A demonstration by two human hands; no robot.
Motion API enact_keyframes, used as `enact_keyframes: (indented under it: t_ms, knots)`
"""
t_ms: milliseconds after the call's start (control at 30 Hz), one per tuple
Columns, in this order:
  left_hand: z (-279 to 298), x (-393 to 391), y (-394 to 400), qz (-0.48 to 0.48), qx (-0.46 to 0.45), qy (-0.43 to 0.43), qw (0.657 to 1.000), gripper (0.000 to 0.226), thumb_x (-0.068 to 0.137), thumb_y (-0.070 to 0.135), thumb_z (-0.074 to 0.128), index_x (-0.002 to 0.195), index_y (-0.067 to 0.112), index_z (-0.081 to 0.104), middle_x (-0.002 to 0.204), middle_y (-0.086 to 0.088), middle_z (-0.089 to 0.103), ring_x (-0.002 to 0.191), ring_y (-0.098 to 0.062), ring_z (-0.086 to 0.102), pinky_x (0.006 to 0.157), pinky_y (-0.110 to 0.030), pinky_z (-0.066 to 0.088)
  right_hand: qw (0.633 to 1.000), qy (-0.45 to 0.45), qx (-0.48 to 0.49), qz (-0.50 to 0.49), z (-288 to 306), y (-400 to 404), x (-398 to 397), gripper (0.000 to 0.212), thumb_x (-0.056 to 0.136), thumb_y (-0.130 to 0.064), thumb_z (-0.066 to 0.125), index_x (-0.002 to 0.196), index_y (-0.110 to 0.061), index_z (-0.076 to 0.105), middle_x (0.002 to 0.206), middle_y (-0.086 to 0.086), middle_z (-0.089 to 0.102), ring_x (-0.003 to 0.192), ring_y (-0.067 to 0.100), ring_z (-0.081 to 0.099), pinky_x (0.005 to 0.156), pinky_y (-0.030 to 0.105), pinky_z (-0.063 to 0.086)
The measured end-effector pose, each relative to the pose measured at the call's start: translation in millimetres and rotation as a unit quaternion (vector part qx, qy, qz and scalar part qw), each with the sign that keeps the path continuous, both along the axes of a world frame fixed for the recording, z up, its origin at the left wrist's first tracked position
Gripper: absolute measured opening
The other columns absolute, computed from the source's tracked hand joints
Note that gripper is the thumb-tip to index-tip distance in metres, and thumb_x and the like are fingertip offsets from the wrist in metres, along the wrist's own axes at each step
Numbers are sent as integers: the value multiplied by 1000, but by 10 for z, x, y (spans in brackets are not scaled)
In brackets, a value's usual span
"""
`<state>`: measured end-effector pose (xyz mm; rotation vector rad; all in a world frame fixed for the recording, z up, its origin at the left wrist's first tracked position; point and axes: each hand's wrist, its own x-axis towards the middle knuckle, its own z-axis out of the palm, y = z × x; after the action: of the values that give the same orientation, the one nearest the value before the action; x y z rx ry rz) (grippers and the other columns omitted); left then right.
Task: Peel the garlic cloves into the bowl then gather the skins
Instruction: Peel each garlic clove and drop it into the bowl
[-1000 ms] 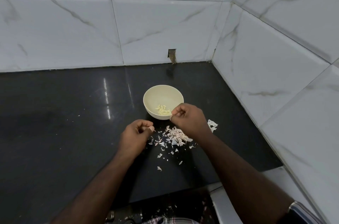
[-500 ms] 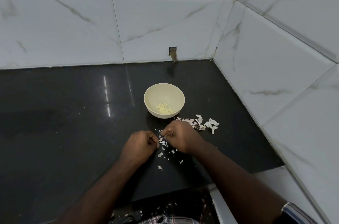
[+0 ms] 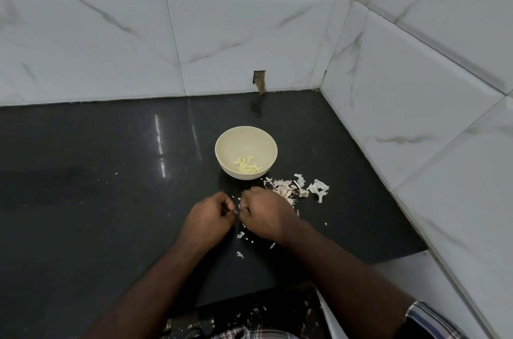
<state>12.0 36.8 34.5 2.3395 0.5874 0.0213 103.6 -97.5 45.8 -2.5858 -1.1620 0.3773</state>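
Observation:
A cream bowl stands on the black counter and holds several peeled garlic cloves. Just in front of it my left hand and my right hand are side by side, fingers curled, fingertips almost touching. A small pale bit of garlic or skin shows between them; the fingers hide most of it. A heap of papery skins lies to the right of the bowl, partly behind my right hand. Loose skin flakes are scattered below my hands.
The black counter runs into a corner of white marble-look tiles at the back and right. A small cut-out sits in the back wall. The counter's front edge is near my body, with skin bits on the floor below.
My right hand has come back from the bowl's rim to meet my left hand in front of the bowl. The skin heap to the right of the bowl is now uncovered.

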Motion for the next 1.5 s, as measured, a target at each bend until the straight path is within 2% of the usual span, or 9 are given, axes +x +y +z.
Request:
enact_keyframes:
  t_ms: [133,233,400,667,800,1000,1100,1400,1500]
  knots:
    - [14,12,2,-6,-17,-3,1000,17,81,12,64,84,28,68,81,15,69,75,3,62,65,-11,43,1000,19,-8,13,15,-19,70,11,89,-23,51,89,-23,63,91,2,61,91,26,61,72,32,43]
    - [18,25,4,3,-26,-6,1000,19,80,12,64,84,31,66,80,15,69,75,3,62,64,-11,41,999,12,-22,40,-20,-36,41,21,93,-29,52,104,-26,69,92,0,50,94,24,57,71,30,40]
    - [15,28,-9,-6,-13,-8,1000,15,83,14,65,82,29,66,79,17,69,75,3,61,63,-11,41,997,-29,-37,54,-41,-2,-33,21,98,-25,50,102,-14,66,97,8,55,96,30,60,74,38,48]
    - [78,-4,-32,-11,-23,-13,1000,23,88,19,67,78,40,68,81,25,69,79,5,63,69,-15,45,996,48,59,-39,109,-51,-1,14,93,-22,52,99,-15,63,100,5,66,94,25,61,82,38,50]
    - [117,3,-55,6,-67,-32,997,13,89,25,70,83,37,72,79,22,70,75,9,62,64,-10,41,974,133,154,-95,153,-85,-2,12,84,-25,71,95,-20,66,80,-10,65,78,6,62,75,28,52]
    - [142,10,-18,27,-203,-60,977,4,81,35,77,83,38,75,79,7,76,80,-14,73,84,-42,58,965,138,196,-109,240,-123,21,12,82,-21,72,93,-22,68,82,-8,68,75,1,61,74,23,54]
    - [179,22,-46,51,-213,-77,973,17,86,23,72,75,35,75,75,5,75,69,-10,67,78,-38,54,959,144,213,-118,251,-134,27,10,82,-22,74,90,-24,68,81,-8,70,69,-3,60,69,17,52]
    - [224,41,-139,114,-361,-80,922,20,88,7,64,71,12,74,65,-7,66,58,-13,50,51,-19,39,951,128,271,-83,240,-158,-102,13,85,-11,65,89,-24,64,77,-11,66,71,4,60,71,31,54]
    - [240,37,-168,105,-342,-105,928,18,90,8,66,76,14,75,70,-5,72,64,-15,60,60,-24,47,940,139,287,-124,236,-161,-107,14,84,-11,67,87,-24,63,74,-9,64,66,0,58,66,21,51]
